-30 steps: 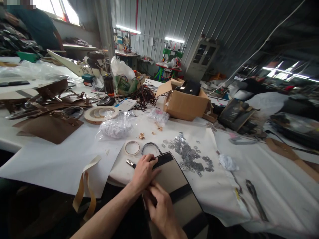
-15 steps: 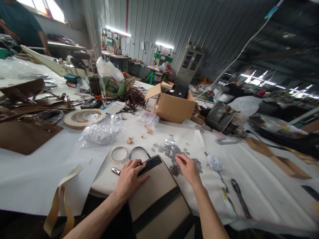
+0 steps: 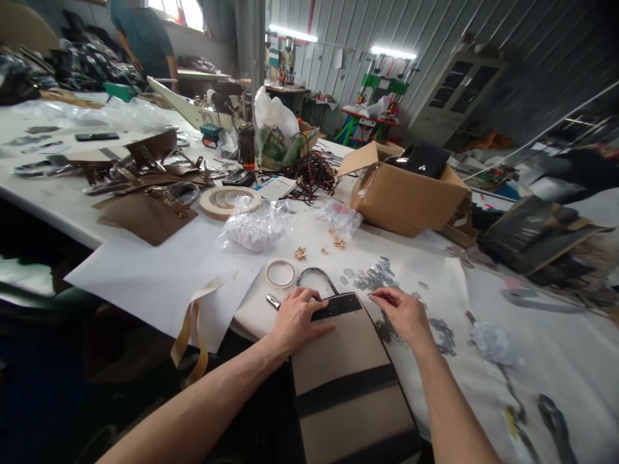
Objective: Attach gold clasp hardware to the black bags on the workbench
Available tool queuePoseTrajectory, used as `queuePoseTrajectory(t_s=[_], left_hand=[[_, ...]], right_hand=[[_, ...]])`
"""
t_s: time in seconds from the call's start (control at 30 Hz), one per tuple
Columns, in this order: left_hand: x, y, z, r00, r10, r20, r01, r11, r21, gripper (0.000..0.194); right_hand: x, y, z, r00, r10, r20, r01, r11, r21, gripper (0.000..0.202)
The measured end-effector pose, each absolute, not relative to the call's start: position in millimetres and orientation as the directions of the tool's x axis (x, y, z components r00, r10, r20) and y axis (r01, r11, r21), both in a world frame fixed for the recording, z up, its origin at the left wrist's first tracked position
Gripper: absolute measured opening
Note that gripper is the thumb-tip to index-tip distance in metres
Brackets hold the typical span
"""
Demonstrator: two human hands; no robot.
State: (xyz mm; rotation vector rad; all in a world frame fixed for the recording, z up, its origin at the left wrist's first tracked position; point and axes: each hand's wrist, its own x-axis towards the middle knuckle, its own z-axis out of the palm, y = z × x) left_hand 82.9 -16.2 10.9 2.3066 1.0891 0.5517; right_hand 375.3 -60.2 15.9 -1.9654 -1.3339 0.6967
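Observation:
A beige and black bag panel (image 3: pixel 348 348) with a dark loop handle (image 3: pixel 316 272) lies at the table's front edge. Flat across its black top band rests my left hand (image 3: pixel 302 322), thumb spread from the fingers. Just right of the panel, my right hand (image 3: pixel 406 316) pinches a small thin metal plate (image 3: pixel 371 294), seen almost edge-on. Behind and beneath that hand spreads a pile of small silvery metal plates (image 3: pixel 374 276). A metal clasp (image 3: pixel 273 301) sticks out left of the panel, near a roll of tape (image 3: pixel 280 274).
Small gold fittings (image 3: pixel 300 254) and a plastic bag of white pieces (image 3: pixel 256 229) lie beyond the panel. Farther back stands an open cardboard box (image 3: pixel 406 200). Brown leather pieces (image 3: pixel 155 212) are at left, a black-handled tool (image 3: pixel 556 425) at right. A person (image 3: pixel 145 45) stands far behind.
The view has swung left, so things sit farther right. My right hand has come away from the metal plates toward the panel's top edge, pinching one. My left hand stays on the panel.

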Motion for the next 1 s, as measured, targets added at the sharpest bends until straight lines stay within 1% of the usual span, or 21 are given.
queuePoseTrajectory(t_s=[0.07,0.13,0.2,0.3,0.37,0.47,0.57,0.73,1.0], left_hand=[[83,-16,10,0.589,0.797,0.136,0.58,-0.534,0.615,0.048],[83,-17,9,0.585,0.799,0.137,0.583,-0.532,0.614,0.05],[83,-17,7,0.581,0.803,0.136,0.586,-0.528,0.615,0.051],[82,-17,7,0.579,0.805,0.126,0.582,-0.517,0.627,0.047],[82,-17,7,0.582,0.803,0.127,0.579,-0.519,0.629,0.044],[82,-16,8,0.579,0.805,0.13,0.58,-0.519,0.627,0.041],[82,-16,7,0.575,0.808,0.13,0.583,-0.516,0.628,0.041],[82,-16,5,0.57,0.81,0.137,0.585,-0.517,0.625,0.042],[82,-16,5,0.554,0.819,0.148,0.578,-0.507,0.639,0.044]], right_hand=[[357,-61,33,0.226,0.963,-0.145,0.521,-0.245,-0.817,0.036],[334,-57,48,0.035,0.977,-0.209,0.517,-0.197,-0.833,0.034],[315,-49,58,-0.123,0.971,-0.206,0.534,-0.111,-0.838,0.029],[299,-36,63,-0.257,0.95,-0.179,0.565,-0.002,-0.825,0.025],[297,-30,63,-0.312,0.921,-0.232,0.573,-0.012,-0.819,0.025],[299,-24,59,-0.359,0.88,-0.31,0.554,-0.067,-0.83,0.023],[301,-20,54,-0.371,0.865,-0.337,0.56,-0.08,-0.824,0.02],[299,-16,48,-0.349,0.878,-0.327,0.604,-0.056,-0.795,0.017],[297,-13,47,-0.357,0.883,-0.304,0.609,-0.027,-0.793,0.013]])
